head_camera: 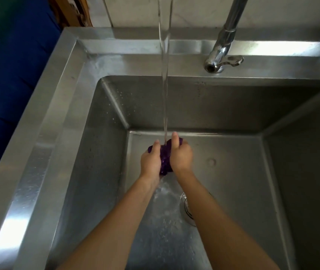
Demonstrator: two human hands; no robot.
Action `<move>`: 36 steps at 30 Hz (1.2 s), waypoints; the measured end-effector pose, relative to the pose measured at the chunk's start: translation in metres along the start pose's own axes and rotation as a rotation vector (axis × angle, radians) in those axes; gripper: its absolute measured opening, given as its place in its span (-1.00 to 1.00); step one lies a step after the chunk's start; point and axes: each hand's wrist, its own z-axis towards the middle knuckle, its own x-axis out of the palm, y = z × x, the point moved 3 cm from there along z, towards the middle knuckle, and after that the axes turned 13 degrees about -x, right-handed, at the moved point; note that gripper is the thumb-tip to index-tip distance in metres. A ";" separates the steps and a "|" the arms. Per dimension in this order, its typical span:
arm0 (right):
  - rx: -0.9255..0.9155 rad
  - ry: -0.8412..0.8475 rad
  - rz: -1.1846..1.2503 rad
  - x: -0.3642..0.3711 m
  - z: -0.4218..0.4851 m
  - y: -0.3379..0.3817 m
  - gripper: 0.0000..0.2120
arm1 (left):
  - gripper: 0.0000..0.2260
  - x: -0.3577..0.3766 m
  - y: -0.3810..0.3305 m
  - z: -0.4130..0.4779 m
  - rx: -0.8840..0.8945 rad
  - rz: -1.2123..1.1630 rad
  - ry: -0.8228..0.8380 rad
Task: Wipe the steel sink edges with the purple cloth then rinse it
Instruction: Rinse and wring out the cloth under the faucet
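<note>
Both hands are low in the centre of the frame, inside the basin. The left hand (150,160) and right hand (181,154) are curled round the purple cloth (165,159), which is bunched up and squeezed between them. Thumbs are on top; the other fingers are hidden underneath. Only a strip of cloth shows between the palms, plus a bit poking out at the left hand's upper edge.

The water stream (164,94) falls from the top centre of the frame straight onto the cloth and splashes onto the basin floor below the wrists. The spout it comes from is out of frame.

The steel sink (44,133) fills most of the frame, with a wide rim on the left and back and droplets on the back wall. The tap (223,49) stands on the back rim, upper right, with its lever pointing right. The drain (187,209) is in the lower centre, partly hidden by the right forearm. There is a small round mark (211,161) on the basin floor to the right of the hands. A blue surface (9,75) lies along the left edge, and there is a pale wall (135,10) at the top.
</note>
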 end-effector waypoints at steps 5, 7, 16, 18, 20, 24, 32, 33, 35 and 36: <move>-0.042 0.029 0.069 -0.010 -0.011 -0.009 -0.65 | -0.64 0.000 -0.018 -0.003 0.147 0.147 -0.089; -0.130 0.023 0.068 -0.009 -0.021 0.000 -0.69 | -0.60 -0.001 -0.021 0.002 0.142 0.213 -0.085; -0.042 -0.033 -0.044 0.003 0.016 -0.003 -0.58 | -0.65 0.007 -0.017 -0.001 0.155 0.226 -0.044; -0.032 -0.008 -0.101 0.000 0.009 -0.008 -0.58 | -0.60 0.005 -0.018 -0.002 0.213 0.269 -0.058; -0.092 -0.017 -0.145 -0.004 -0.005 -0.006 -0.58 | -0.54 0.002 -0.022 -0.001 0.229 0.289 -0.069; -0.239 -0.027 -0.250 0.002 -0.026 0.018 -0.55 | -0.58 -0.001 -0.022 0.009 0.164 0.243 -0.023; -0.053 0.049 -0.164 0.004 0.020 -0.007 -0.51 | -0.67 0.005 -0.017 -0.008 0.205 0.291 -0.031; -0.045 0.059 -0.132 0.002 0.016 -0.013 -0.51 | -0.67 0.005 -0.017 -0.008 0.214 0.311 -0.012; -0.050 0.032 -0.085 -0.004 0.000 -0.017 -0.53 | -0.67 0.004 -0.018 -0.005 0.201 0.301 -0.008; -0.081 0.020 -0.076 -0.005 -0.009 -0.015 -0.54 | -0.67 0.002 -0.019 -0.003 0.182 0.275 -0.023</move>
